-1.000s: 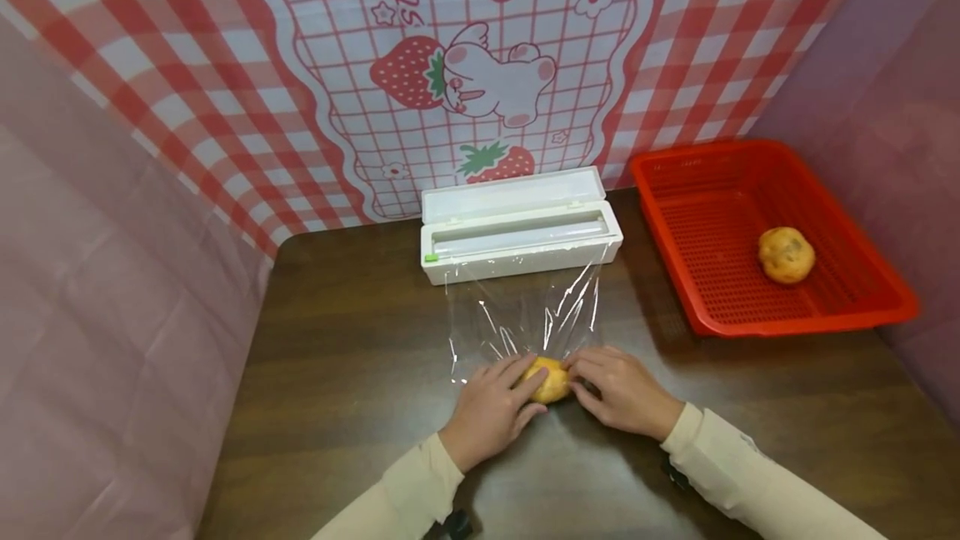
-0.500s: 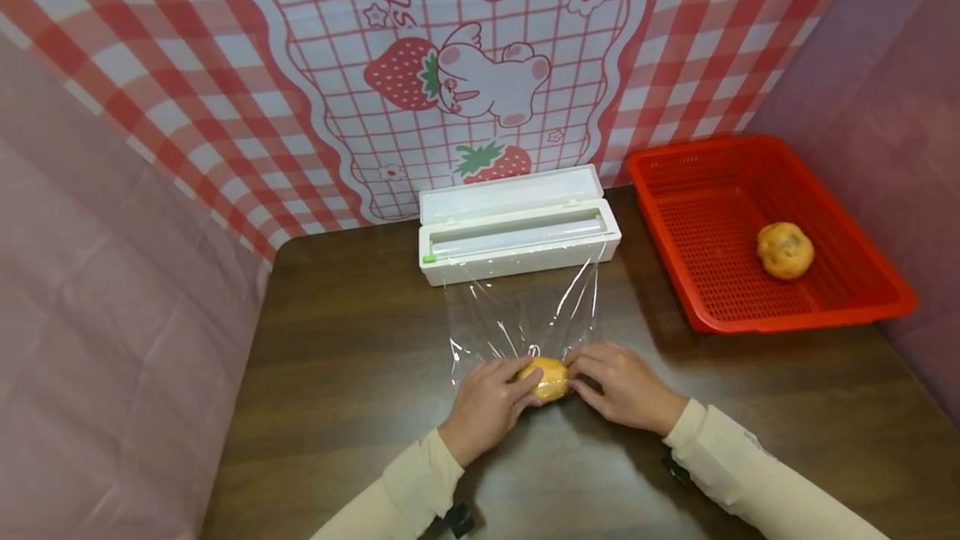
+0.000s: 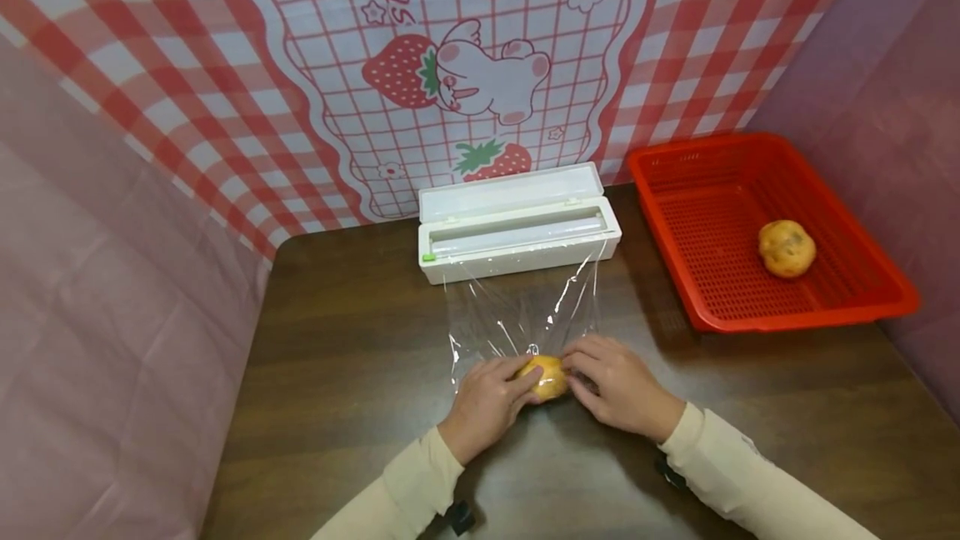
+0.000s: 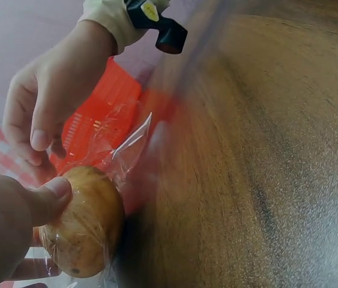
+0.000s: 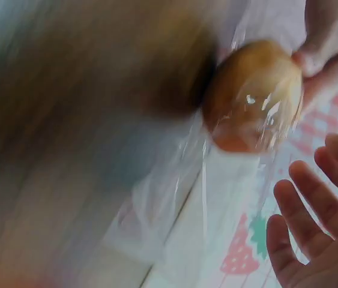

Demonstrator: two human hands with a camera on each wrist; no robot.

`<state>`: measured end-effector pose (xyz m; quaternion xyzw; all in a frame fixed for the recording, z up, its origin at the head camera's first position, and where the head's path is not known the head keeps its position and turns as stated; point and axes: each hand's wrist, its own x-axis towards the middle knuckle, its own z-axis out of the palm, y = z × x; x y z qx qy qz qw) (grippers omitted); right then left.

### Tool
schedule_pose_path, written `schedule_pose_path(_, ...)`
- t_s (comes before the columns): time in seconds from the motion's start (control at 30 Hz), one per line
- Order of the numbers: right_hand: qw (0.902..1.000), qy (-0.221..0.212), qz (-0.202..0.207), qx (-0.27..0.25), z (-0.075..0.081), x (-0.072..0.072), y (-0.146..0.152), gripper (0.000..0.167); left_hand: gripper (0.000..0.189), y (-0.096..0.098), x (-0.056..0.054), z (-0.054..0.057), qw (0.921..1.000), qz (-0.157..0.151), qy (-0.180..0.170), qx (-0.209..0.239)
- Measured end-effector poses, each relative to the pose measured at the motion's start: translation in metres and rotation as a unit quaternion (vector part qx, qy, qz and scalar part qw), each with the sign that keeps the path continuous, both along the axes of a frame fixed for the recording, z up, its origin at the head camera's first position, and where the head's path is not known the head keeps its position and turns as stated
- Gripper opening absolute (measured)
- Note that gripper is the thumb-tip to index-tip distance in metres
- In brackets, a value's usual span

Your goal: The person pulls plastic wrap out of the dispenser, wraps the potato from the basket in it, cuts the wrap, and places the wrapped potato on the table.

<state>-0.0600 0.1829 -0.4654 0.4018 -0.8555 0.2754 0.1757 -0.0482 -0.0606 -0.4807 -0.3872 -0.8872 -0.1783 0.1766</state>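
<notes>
A yellow-orange fruit sits near the middle of the table under clear cling film, which clings in creases to its skin. My left hand grips it from the left, thumb on the near side and fingers beyond. My right hand is at its right side. In the right wrist view, the right hand has its fingers loosely bent and apart from the wrapped fruit. The film runs back to a white cling film dispenser, whose lid is up and roll shows inside.
A red plastic basket stands at the back right, with a second yellow fruit in it. A checked strawberry cloth hangs behind the wooden table. Pink cloth covers the left side.
The left fingers have drawn back to the left, showing more of the fruit's top, where the film now lies creased. The right hand has shifted slightly at the fruit's side.
</notes>
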Motion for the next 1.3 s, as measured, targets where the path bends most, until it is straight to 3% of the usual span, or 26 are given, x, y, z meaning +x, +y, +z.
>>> schedule_pose_path(0.2,0.9968,0.048,0.064,0.001,0.0,0.01,-0.014,0.011,0.039,-0.001,0.0,0.001,1.0,0.004,-0.005,0.0)
schedule_pose_path(0.33,0.9951,0.065,0.072,0.017,-0.005,0.011,-0.017,0.011,0.038,-0.001,-0.001,0.003,0.9998,0.002,-0.02,0.003)
schedule_pose_path(0.67,0.9976,0.025,0.054,0.036,-0.016,0.003,-0.011,0.011,0.041,-0.002,-0.005,0.002,0.998,-0.001,-0.062,0.005)
schedule_pose_path(0.83,0.9978,0.02,0.06,0.02,-0.016,-0.006,-0.01,0.011,0.043,-0.003,-0.011,0.005,0.9977,-0.009,-0.067,0.007)
schedule_pose_path(1.03,0.9978,0.021,0.063,-0.001,-0.017,-0.015,-0.009,0.019,0.042,-0.007,-0.02,0.009,0.9939,-0.018,-0.104,0.032)
schedule_pose_path(1.3,0.998,-0.02,0.056,-0.018,-0.016,-0.021,-0.009,0.023,0.041,-0.01,-0.029,0.009,0.9873,-0.027,-0.149,0.048)
